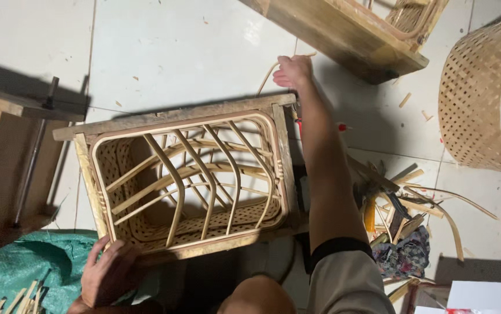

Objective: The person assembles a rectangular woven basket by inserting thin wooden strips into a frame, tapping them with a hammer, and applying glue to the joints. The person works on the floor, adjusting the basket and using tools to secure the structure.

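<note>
A: What lies around the work?

B: A wooden-framed rattan basket (186, 180) stands on the white tile floor (175, 52), its bent cane ribs crossing the open face. A second wooden frame (349, 35) lies at the top, and a woven bamboo cylinder (477, 93) sits at the right edge. A heap of cane offcuts and tools (401, 215) is just right of the basket, a wooden stand (6, 157) with a metal rod is on the left, and a green tarp (29, 261) covers the floor at bottom left.

A: And the hands?

B: The right hand (293, 71) is stretched out beyond the basket's far corner, its fingers closed on a thin cane strip (269, 75) that curves down towards the frame. The forearm passes over the basket's right side. The left hand (108, 273) rests on the near lower corner of the basket, fingers spread and curled over the wooden edge.
</note>
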